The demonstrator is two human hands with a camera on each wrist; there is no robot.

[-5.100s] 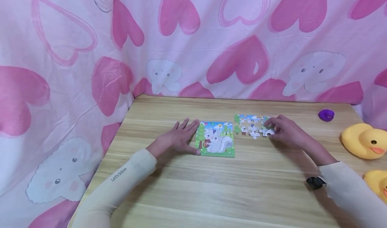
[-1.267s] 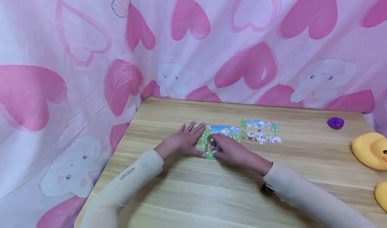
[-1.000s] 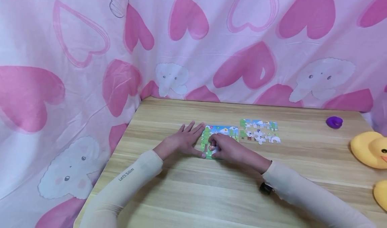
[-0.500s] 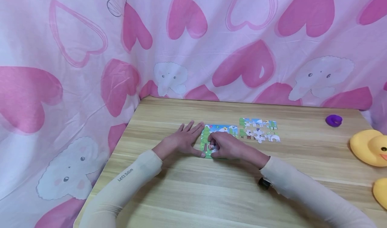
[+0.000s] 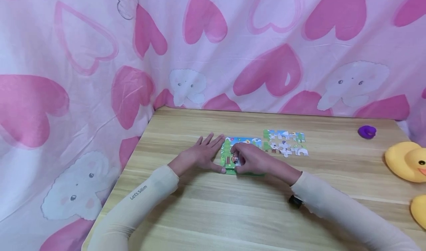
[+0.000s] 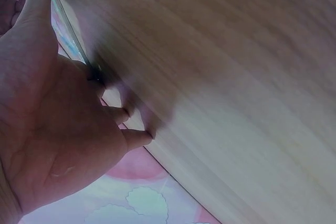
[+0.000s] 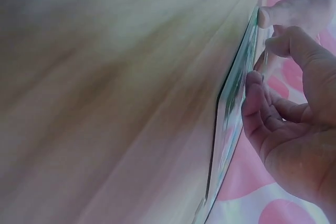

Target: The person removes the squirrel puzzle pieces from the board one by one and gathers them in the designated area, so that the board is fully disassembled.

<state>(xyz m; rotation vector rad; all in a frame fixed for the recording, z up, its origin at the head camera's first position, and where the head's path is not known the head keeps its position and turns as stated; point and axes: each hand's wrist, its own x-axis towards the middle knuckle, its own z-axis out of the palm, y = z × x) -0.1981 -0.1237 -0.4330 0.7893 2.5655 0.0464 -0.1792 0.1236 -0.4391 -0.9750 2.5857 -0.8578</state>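
Since five seconds ago the right hand [image 5: 251, 160] has left the loose puzzle pieces [image 5: 285, 144] on the right and now lies over the puzzle board [image 5: 241, 141] in the middle of the wooden table [image 5: 233, 214]. Its fingers are curled and seem to pinch a small piece against the left part of the board, though the piece itself is too small to see clearly. In the last second this hand has moved only a little, so I judge that the piece is being fitted into its place and not yet let go. Its wrist view shows the fingertips [image 7: 254, 85] bent onto the board's edge.

At the board's left edge the left hand [image 5: 199, 155] lies flat, relaxed, with fingers straight, steadying it as before.

Farther right, well apart, a purple cap [image 5: 367, 131] lies near two yellow rubber ducks [image 5: 404, 161]. A pink heart-patterned cloth [image 5: 213, 43] hangs behind the table.
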